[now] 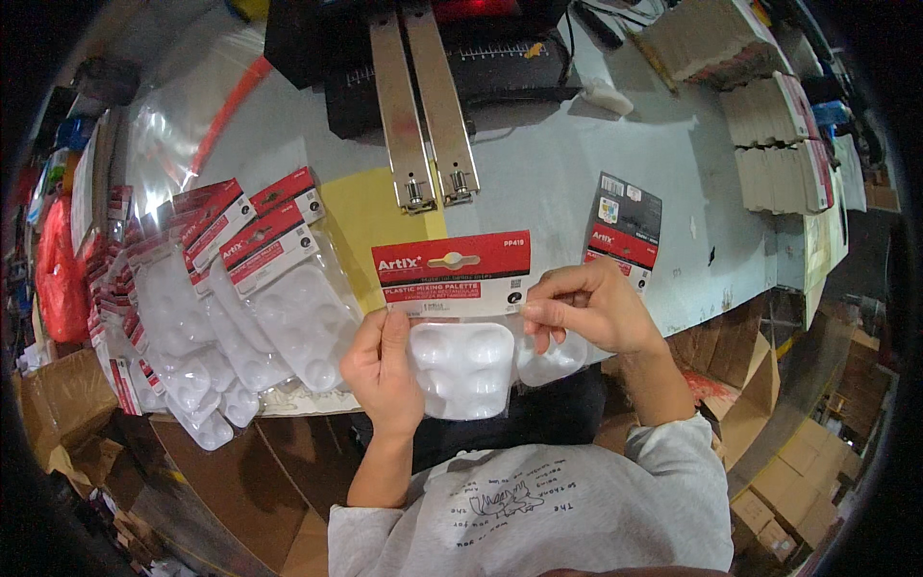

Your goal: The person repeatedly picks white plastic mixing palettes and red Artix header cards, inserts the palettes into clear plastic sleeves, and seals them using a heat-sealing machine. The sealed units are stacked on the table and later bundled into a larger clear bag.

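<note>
Grey shirt (586, 514), palette (461, 370), worktable (538, 188) between boxes (808, 466).

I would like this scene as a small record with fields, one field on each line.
Left hand: holds the red-and-white header card at its lower left
Right hand: at the card's lower right corner; grip unclear
Below card: white palette with wells
Table left: pile of packaged white palettes
Table right: dark-and-red card
Far right: stacked cards
Ahead: black machine with two metal bars
</note>
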`<state>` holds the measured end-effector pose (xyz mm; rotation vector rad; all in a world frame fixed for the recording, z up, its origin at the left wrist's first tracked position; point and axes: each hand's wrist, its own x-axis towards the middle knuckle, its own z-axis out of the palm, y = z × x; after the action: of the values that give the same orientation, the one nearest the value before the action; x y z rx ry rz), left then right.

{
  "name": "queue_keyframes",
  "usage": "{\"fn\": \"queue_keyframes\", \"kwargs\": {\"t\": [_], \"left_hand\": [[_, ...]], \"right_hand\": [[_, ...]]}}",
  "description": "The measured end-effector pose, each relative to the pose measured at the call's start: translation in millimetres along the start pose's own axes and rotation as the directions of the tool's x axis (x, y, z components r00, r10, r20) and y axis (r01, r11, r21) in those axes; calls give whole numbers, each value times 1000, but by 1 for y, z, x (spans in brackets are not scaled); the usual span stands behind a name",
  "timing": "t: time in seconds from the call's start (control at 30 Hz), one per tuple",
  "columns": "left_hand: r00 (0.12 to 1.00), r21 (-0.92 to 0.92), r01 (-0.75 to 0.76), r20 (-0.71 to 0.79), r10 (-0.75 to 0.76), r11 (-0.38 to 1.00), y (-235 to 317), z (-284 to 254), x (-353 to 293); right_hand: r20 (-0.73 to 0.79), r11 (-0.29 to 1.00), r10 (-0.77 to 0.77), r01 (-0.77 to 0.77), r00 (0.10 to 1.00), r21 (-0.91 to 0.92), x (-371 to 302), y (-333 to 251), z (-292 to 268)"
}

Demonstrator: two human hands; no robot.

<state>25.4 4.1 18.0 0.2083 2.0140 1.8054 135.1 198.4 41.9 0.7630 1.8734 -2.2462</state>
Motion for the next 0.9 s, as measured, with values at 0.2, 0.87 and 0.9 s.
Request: {"fn": "queue_keyframes", "kwargs": {"t": [0.2, 0.87, 0.9], "left_hand": [[998, 52, -60, 1, 60, 997, 0, 2, -2], [923, 533, -75, -283, 261, 843, -6, -26, 73], [920, 441, 113, -384, 74, 891, 8, -49, 79]], "right_hand": [[-29, 975, -28, 33, 999, 220, 5, 13, 18], [-589, 897, -440, 296, 678, -329, 38, 21, -20], [-539, 808, -585, 376, 606, -454, 27, 21, -37]]}}
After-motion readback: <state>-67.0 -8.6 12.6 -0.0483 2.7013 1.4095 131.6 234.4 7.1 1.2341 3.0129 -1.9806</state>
